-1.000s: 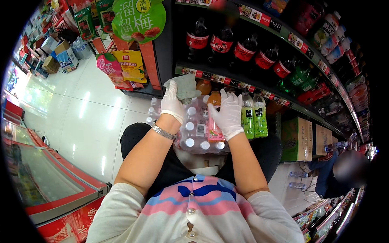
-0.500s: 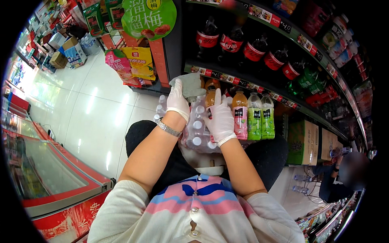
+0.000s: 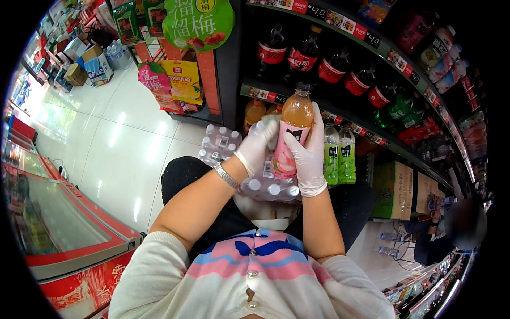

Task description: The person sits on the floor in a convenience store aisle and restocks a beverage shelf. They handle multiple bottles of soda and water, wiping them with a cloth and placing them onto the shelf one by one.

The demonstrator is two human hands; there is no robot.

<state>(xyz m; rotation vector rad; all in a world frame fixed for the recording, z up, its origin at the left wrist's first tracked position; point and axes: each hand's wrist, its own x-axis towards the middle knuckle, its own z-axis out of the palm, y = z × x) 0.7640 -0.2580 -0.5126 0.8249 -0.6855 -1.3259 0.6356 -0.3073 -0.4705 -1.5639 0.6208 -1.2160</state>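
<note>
My gloved right hand (image 3: pixel 309 154) grips a clear juice bottle (image 3: pixel 297 114) with orange drink and a pink label, held up and slightly tilted in front of the shelf. Against the bottle's left side is my gloved left hand (image 3: pixel 257 146), fingers curled round a grey cloth (image 3: pixel 272 139), mostly hidden and a little blurred. Below both hands lies a shrink-wrapped pack of white-capped bottles (image 3: pixel 268 189). Two green-labelled bottles (image 3: pixel 339 154) stand to the right of my right hand. More orange drink bottles (image 3: pixel 255 113) stand on the low shelf behind my left hand.
Dark cola bottles (image 3: pixel 332 66) with red labels line the shelf above, behind a price-tag edge (image 3: pixel 276 97). Another wrapped bottle pack (image 3: pixel 219 141) sits on the floor at left. Cartons (image 3: pixel 396 189) stand at right, near another person (image 3: pixel 430 239). A red-framed freezer (image 3: pixel 79 234) is at lower left.
My right hand has lifted the pink-labelled bottle up from the row beside the green-labelled ones. My left hand has moved right and down with the cloth, to the bottle's side.
</note>
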